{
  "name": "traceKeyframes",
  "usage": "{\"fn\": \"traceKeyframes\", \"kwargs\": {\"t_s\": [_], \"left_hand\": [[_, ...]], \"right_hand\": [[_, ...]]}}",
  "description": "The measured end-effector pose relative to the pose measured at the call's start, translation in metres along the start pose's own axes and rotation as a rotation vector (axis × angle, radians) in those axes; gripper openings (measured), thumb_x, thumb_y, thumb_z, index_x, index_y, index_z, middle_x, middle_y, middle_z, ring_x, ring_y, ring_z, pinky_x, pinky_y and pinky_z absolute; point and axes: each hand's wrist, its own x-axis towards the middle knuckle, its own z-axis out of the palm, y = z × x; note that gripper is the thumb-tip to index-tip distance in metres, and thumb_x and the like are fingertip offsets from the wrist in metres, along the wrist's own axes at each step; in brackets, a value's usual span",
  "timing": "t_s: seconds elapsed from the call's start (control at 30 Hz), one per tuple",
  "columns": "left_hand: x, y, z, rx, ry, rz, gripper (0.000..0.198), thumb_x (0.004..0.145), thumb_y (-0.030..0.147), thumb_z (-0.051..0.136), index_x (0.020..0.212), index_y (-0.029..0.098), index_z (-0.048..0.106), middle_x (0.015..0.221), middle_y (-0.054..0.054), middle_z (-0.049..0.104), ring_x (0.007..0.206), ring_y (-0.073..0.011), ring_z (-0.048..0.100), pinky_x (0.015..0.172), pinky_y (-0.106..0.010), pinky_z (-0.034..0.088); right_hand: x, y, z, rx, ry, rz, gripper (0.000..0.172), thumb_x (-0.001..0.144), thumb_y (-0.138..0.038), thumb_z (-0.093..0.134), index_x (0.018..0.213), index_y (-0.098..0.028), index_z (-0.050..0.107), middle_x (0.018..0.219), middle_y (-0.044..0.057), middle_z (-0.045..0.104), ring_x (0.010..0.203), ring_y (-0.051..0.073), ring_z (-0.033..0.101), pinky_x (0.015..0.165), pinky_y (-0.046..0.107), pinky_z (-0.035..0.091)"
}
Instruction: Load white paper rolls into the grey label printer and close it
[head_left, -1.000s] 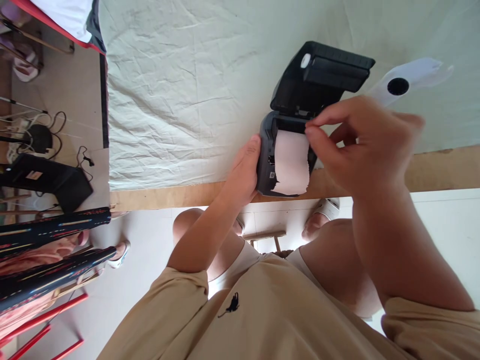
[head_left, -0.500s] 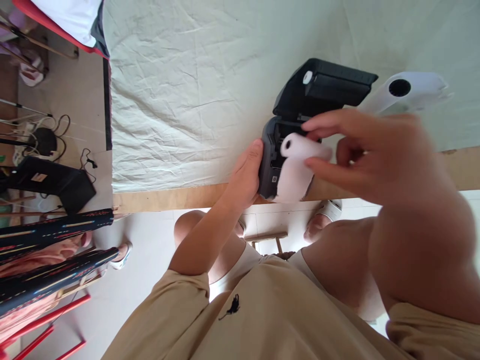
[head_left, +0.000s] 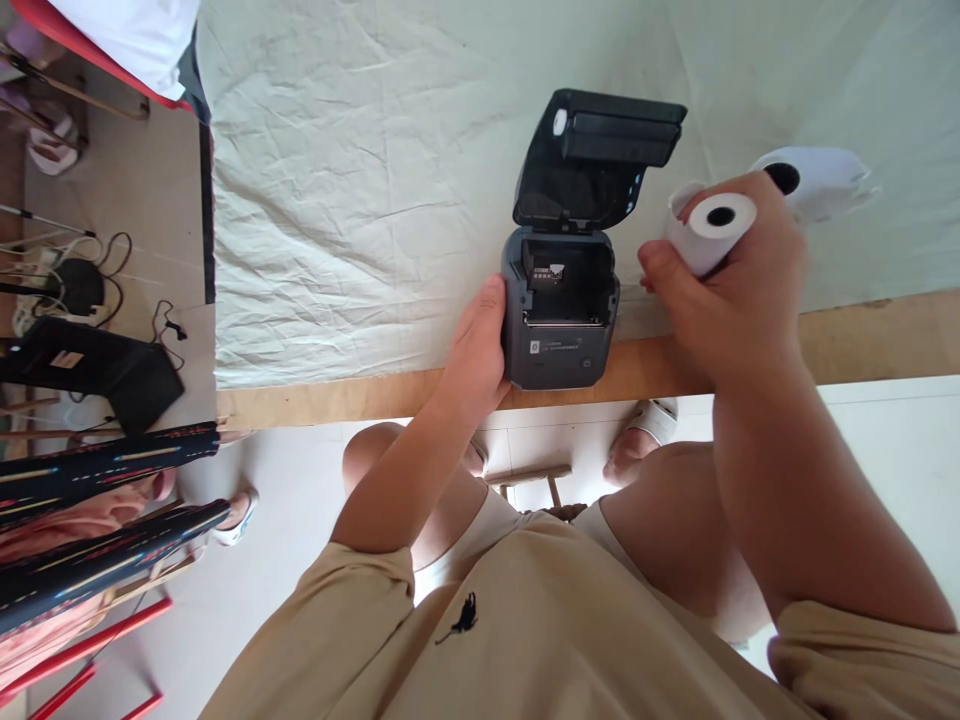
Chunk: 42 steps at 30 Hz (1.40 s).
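A dark portable label printer (head_left: 562, 350) stands at the table's near edge with its lid (head_left: 592, 160) swung up and back. Its paper bay shows nothing but a small printed label inside. My left hand (head_left: 480, 340) grips the printer's left side, the thumb along its edge. To the right of the printer, my right hand (head_left: 742, 280) is closed round a small white paper roll (head_left: 709, 235), its dark core facing up. Just behind that hand lies a second white roll (head_left: 825, 180) in what looks like clear wrapping, partly covered by the hand.
A pale green cloth (head_left: 360, 200) covers the table, creased at the left, with a bare wooden edge (head_left: 322, 398) along the front. On the floor at left are a black device (head_left: 90, 360), cables and red-framed furniture (head_left: 97, 650). Another person's foot (head_left: 240, 510) shows there.
My right hand has lifted the paper roll out of the printer bay and carried it right. The bay is now uncovered. The printer has shifted slightly left and turned to face me more squarely.
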Motion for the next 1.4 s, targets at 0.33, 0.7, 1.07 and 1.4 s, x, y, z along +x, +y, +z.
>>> {"fn": "traceKeyframes", "kwargs": {"t_s": [0.33,0.7,1.07,1.4], "left_hand": [[0.003,-0.006,0.001,-0.033,0.128,0.024,0.034,0.106,0.054,0.068,0.094,0.022,0.067,0.093,-0.003,0.085,0.132,-0.0320,0.081,0.106,-0.045,0.072],[-0.004,0.007,0.023,-0.101,0.162,-0.013,0.037,0.114,0.039,0.055,0.085,0.019,0.064,0.092,-0.005,0.085,0.130,-0.0268,0.081,0.118,-0.045,0.066],[-0.004,0.010,0.028,-0.130,0.192,-0.002,0.040,0.115,0.033,0.051,0.080,0.019,0.065,0.088,-0.005,0.084,0.128,-0.0270,0.082,0.117,-0.046,0.066],[-0.006,0.011,0.030,-0.104,0.227,-0.028,0.041,0.115,0.034,0.052,0.079,0.019,0.063,0.081,-0.003,0.082,0.126,-0.0268,0.083,0.114,-0.045,0.069]], "right_hand": [[0.000,-0.010,-0.004,-0.159,-0.075,0.034,0.059,0.084,-0.035,0.082,0.139,-0.028,0.064,0.120,0.006,0.078,0.104,0.028,0.075,0.093,0.053,0.065],[0.016,0.046,-0.022,-0.315,0.256,0.068,0.062,0.066,-0.010,0.077,0.126,-0.019,0.068,0.126,0.012,0.065,0.108,0.026,0.068,0.082,0.043,0.059],[0.020,0.024,-0.023,-0.241,0.073,0.261,0.062,0.073,-0.008,0.073,0.133,-0.022,0.066,0.122,0.010,0.068,0.085,0.016,0.059,0.074,0.035,0.052],[0.019,0.024,-0.023,-0.216,0.045,0.313,0.073,0.074,-0.006,0.069,0.144,-0.026,0.060,0.120,0.005,0.067,0.084,0.014,0.059,0.083,0.038,0.056]]}}
